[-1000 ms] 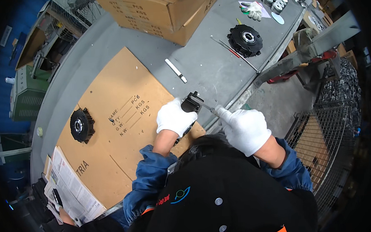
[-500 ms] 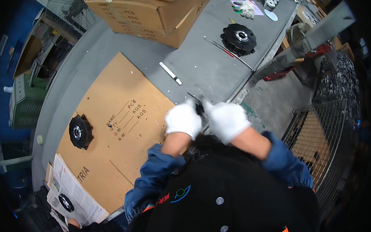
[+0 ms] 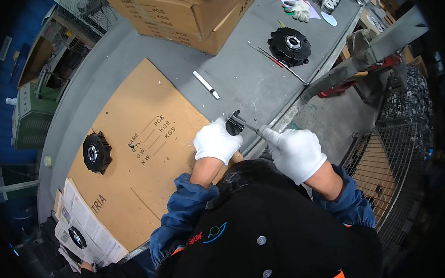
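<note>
White gloves cover both of my hands, which are over the near edge of the grey table. My left hand (image 3: pixel 215 142) is closed around a small black part (image 3: pixel 233 127) with a ridged end poking up past the fingers. A slim grey metal hand tool (image 3: pixel 250 126) is gripped in my right hand (image 3: pixel 297 154). Its flat blade lies against the top of the black part. The glove covers the tool's handle, so its exact kind cannot be told.
A cardboard sheet (image 3: pixel 155 107) bears a black toothed hub (image 3: pixel 97 152). Beyond lie a white marker (image 3: pixel 206 84), a second hub (image 3: pixel 289 46), thin rods (image 3: pixel 279 64) and a carton (image 3: pixel 176 25). Another person's hand (image 3: pixel 87 267) is near newspaper (image 3: pixel 97 236) at lower left.
My right hand has moved right and slightly down, away from my left. The black part and the tool's blade now show clearly between them.
</note>
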Demonstrator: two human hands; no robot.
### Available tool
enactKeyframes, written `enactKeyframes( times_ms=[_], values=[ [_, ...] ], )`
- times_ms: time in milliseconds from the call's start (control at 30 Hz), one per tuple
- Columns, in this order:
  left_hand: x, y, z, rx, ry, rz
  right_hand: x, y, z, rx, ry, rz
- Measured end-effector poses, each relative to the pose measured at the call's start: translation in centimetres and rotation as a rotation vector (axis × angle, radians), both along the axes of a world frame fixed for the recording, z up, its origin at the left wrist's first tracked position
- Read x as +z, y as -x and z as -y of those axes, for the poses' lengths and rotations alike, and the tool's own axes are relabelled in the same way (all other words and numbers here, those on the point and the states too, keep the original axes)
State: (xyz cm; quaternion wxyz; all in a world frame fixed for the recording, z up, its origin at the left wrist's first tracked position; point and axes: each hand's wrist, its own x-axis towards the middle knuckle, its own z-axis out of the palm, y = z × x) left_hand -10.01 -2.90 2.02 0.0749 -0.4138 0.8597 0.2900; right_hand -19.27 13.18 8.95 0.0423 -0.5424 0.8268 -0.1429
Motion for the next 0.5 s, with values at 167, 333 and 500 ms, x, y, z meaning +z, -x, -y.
enactKeyframes(
  times_ms=[167,333,500],
  values=[
    [-0.4,0.6,-0.5,-0.010,0.004,0.045,-0.6,-0.8,0.7,-0.015,-0.066,-0.078],
    [-0.1,0.0,-2.7,-0.155,0.051,0.074,-4.1,0.6,3.2,0.005,-0.126,0.014],
    [-1.2,-4.0,1.7,0.048,-0.115,-0.299,-4.6,5.7,1.5,-0.330,0.356,0.483]
  ],
)
